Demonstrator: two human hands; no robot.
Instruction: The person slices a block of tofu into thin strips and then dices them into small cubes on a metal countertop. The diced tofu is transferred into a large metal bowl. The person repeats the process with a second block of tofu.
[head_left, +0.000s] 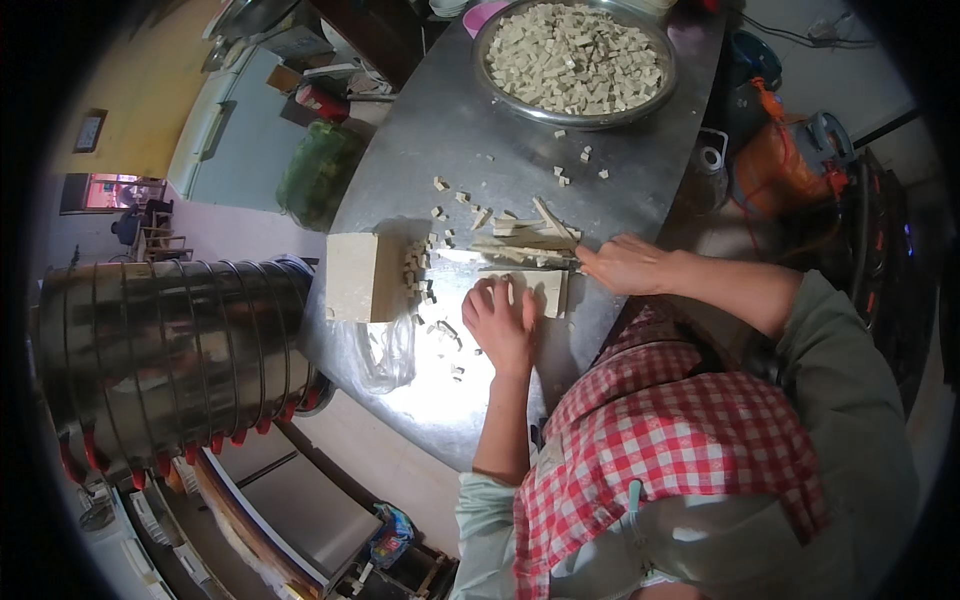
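My left hand (501, 330) presses its spread fingertips on a thin stack of pale tofu slabs (551, 291). Just beyond the slabs, my right hand (626, 264) is closed round what looks like a knife (459, 256); its handle is hidden in the fist and its blade points left along the slabs' far edge. Cut tofu strips (525, 234) lie beyond the blade, one resting across the others. To the left stands a large tofu block (351, 277), with small cubes (414, 270) scattered along its side.
The steel table (450, 420) carries a metal basin (555, 118) heaped with tofu cubes (574, 56) at the far end. A clear plastic bag (386, 356) lies by the block. Stacked metal steamer tiers (172, 360) stand left. Right of the table is a gas cylinder (825, 146).
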